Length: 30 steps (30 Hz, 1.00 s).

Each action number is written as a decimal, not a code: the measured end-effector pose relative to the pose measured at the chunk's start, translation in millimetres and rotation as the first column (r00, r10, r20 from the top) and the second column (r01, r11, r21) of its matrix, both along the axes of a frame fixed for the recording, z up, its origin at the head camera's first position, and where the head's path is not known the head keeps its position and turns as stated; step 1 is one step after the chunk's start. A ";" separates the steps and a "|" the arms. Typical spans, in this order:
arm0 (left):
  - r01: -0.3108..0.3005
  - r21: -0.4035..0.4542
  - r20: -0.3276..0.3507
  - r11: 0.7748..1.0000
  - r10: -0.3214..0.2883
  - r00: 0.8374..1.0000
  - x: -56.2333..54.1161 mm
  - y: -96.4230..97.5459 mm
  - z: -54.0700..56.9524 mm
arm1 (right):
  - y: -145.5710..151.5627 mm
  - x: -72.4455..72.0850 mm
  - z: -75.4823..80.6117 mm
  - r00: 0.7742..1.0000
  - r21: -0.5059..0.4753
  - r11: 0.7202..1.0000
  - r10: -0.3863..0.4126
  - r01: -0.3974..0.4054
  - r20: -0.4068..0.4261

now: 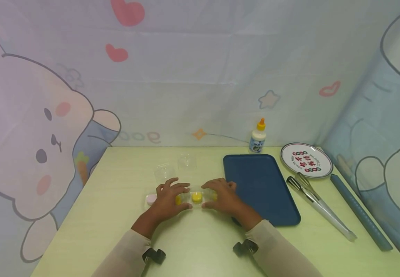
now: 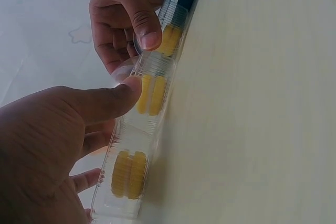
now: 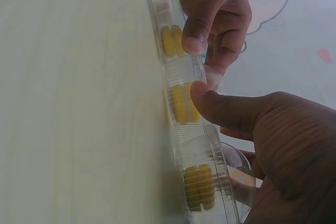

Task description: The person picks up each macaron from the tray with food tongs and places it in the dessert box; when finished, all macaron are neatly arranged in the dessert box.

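A row of clear plastic boxes (image 1: pixel 186 197) lies on the table, each holding a macaron. A yellow macaron (image 1: pixel 197 197) sits between my hands, more yellow ones are partly under them, and a pink macaron (image 1: pixel 151 199) is at the left end. My left hand (image 1: pixel 170 198) grips the box row, thumb on the near edge and fingers on the far side. From the right, my right hand (image 1: pixel 224 196) grips it likewise. Both thumbs flank the middle yellow macaron (image 2: pixel 152 95). A clear curved piece (image 3: pixel 244 169) shows by the right fingers.
Two clear plastic pieces (image 1: pixel 165 173) lie behind the boxes. On the right are a blue tray (image 1: pixel 258 188), glue bottle (image 1: pixel 258 136), printed plate (image 1: pixel 306 159), metal tongs (image 1: pixel 321 207) and a dark grey bar (image 1: pixel 360 211). A printed curtain (image 1: pixel 193 77) hangs behind.
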<state>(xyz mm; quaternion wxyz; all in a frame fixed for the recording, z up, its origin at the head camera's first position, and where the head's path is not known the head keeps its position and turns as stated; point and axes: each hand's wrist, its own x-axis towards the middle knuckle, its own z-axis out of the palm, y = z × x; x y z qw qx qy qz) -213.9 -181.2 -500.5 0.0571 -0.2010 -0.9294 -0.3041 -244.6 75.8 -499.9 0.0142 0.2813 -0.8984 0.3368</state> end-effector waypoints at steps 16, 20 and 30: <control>-0.014 -0.025 0.030 1.000 0.015 0.999 -2.5 -1.4 -1.8 | -0.2 0.2 -1.2 1.000 0.010 1.000 0.005 -0.005 -0.008; -0.017 -0.013 0.030 1.000 0.017 0.999 -2.4 -2.6 -1.2 | 0.2 -0.7 -3.1 1.000 0.010 1.000 0.008 -0.008 -0.027; -0.015 -0.021 0.031 1.000 0.016 0.999 -2.8 -3.2 -2.5 | 0.4 -1.9 -5.2 0.999 0.006 1.000 0.013 -0.013 -0.037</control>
